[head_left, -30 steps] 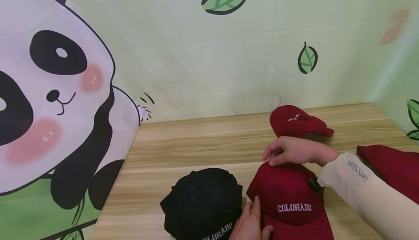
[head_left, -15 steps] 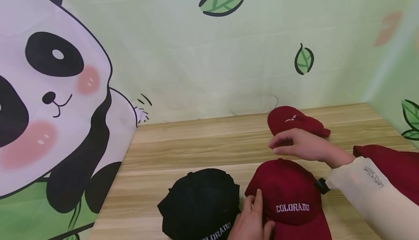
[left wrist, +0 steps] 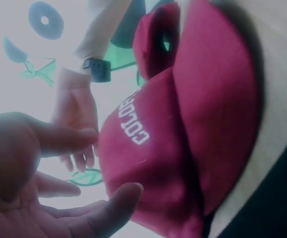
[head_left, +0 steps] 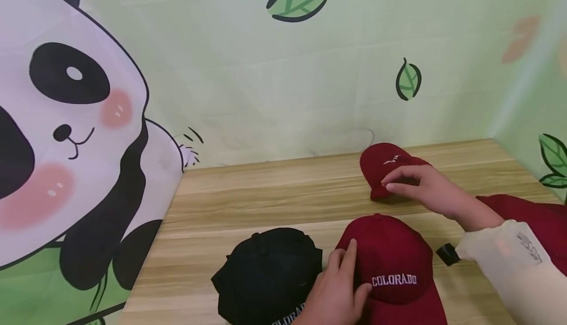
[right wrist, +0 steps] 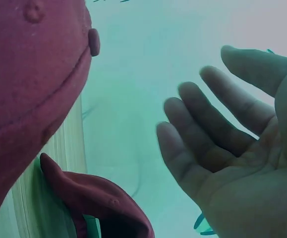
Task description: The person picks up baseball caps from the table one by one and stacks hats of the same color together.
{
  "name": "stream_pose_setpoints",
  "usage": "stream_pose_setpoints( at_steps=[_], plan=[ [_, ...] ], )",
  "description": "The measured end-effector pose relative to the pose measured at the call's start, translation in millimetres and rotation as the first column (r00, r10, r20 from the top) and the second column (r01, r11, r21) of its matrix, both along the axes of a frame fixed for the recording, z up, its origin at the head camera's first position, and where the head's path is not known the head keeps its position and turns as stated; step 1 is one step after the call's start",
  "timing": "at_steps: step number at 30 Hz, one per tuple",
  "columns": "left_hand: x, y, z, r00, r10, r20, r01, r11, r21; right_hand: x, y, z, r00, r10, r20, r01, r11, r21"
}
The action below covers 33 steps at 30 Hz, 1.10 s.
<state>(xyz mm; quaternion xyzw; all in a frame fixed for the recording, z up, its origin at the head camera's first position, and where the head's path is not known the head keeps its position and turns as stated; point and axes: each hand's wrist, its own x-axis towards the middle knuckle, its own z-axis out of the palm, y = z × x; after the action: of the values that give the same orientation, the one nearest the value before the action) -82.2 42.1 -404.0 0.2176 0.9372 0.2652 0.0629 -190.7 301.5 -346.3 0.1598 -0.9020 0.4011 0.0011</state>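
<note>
A dark red baseball cap (head_left: 398, 246) lettered COLORADO lies on the table with its brim toward me. My left hand (head_left: 334, 285) is at the cap's left side, index finger extended along the crown. In the left wrist view that hand's thumb and fingers (left wrist: 126, 201) are spread beside the crown. My right hand (head_left: 421, 184), loosely bent and holding nothing, overlaps a second red cap (head_left: 374, 165) farther back. In the right wrist view its fingers (right wrist: 217, 111) stand apart from the red caps. A black cap (head_left: 266, 266) with similar lettering sits just left of my left hand.
Another red cap (head_left: 527, 211) lies at the right edge, partly behind my right forearm. A small black device (head_left: 448, 254) is strapped at my right wrist. The wooden table (head_left: 248, 192) meets a green printed backdrop (head_left: 221, 69) behind it.
My right hand has left the top of the front red cap and moved back and right to the far cap. My left hand has slid slightly up along the front cap's side.
</note>
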Motion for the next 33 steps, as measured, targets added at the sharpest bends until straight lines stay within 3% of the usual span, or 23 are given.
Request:
stream_pose_setpoints(
  at_steps=[6,10,17,23,26,29,31,33],
  plan=[
    [-4.4,2.2,8.2,0.996,-0.064,-0.069,0.062,0.998,-0.028,2.7,8,-5.2,0.998,-0.058,0.000,0.057,0.975,-0.216],
    [-6.0,5.5,12.6,0.980,-0.120,-0.157,0.107,0.990,-0.093,4.3,16,-10.8,0.997,-0.073,-0.028,0.057,0.925,-0.375],
    [-11.4,7.8,23.4,0.961,-0.159,-0.226,0.127,0.980,-0.151,8.1,27,-20.1,0.997,-0.069,-0.034,0.040,0.839,-0.542],
    [-17.5,8.5,35.8,0.946,-0.198,-0.258,0.155,0.972,-0.179,11.6,33,-29.9,0.998,-0.059,0.008,0.049,0.728,-0.684],
    [-19.7,9.7,41.3,0.938,-0.207,-0.277,0.159,0.970,-0.186,12.4,34,-35.1,0.999,-0.052,0.012,0.043,0.660,-0.750],
    [-22.4,10.2,45.5,0.929,-0.215,-0.300,0.168,0.970,-0.176,12.9,36,-39.0,0.999,-0.038,-0.001,0.021,0.575,-0.818],
    [-24.7,10.6,47.6,0.926,-0.219,-0.308,0.173,0.970,-0.170,13.3,36,-41.0,0.999,-0.053,0.005,0.033,0.542,-0.840],
    [-27.2,10.9,48.8,0.922,-0.224,-0.316,0.180,0.970,-0.162,13.5,36,-43.2,0.997,-0.071,0.013,0.048,0.527,-0.848]
  ],
)
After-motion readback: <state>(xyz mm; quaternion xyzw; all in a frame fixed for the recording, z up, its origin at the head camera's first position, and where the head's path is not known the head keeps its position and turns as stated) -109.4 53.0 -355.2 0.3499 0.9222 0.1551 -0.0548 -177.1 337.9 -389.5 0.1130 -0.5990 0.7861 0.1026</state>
